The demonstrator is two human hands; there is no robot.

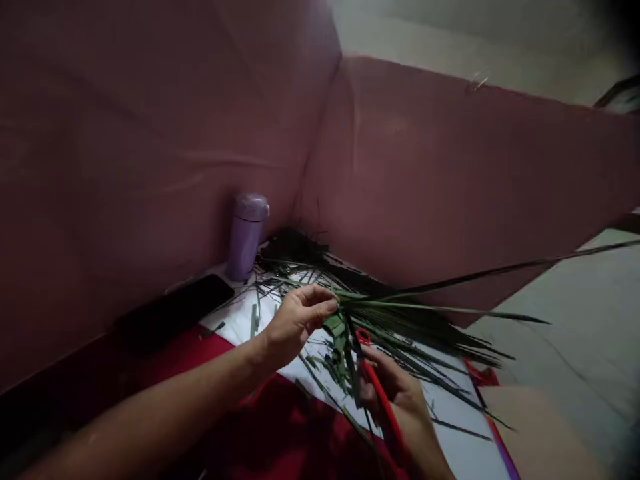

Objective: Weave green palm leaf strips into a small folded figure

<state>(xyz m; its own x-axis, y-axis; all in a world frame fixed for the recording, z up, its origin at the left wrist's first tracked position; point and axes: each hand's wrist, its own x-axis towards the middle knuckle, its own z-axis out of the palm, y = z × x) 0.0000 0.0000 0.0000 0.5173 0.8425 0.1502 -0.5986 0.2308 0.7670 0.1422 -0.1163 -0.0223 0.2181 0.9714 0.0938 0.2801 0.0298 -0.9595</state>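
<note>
My left hand point(305, 317) is closed in a pinch, thumb against fingers, on a folded or woven piece of green leaf strips point(336, 328). Close by on the right, my right hand point(400, 393) is wrapped round a red-handled tool point(383, 390) that looks like scissors. A red ring shows at its upper end, just right of the leaf piece; where its blades lie is hard to make out in the dim light. Long narrow green leaves point(420, 320) fan out to the right behind both hands. Short leaf scraps point(313, 363) lie beneath.
A lilac flask point(245, 237) stands at the back left, beside a dark flat phone-like object point(175, 307). White sheeting point(245, 313) lies over red cloth point(280, 427). Dark leaves pile up in the corner point(295, 247) between pinkish walls point(425, 167).
</note>
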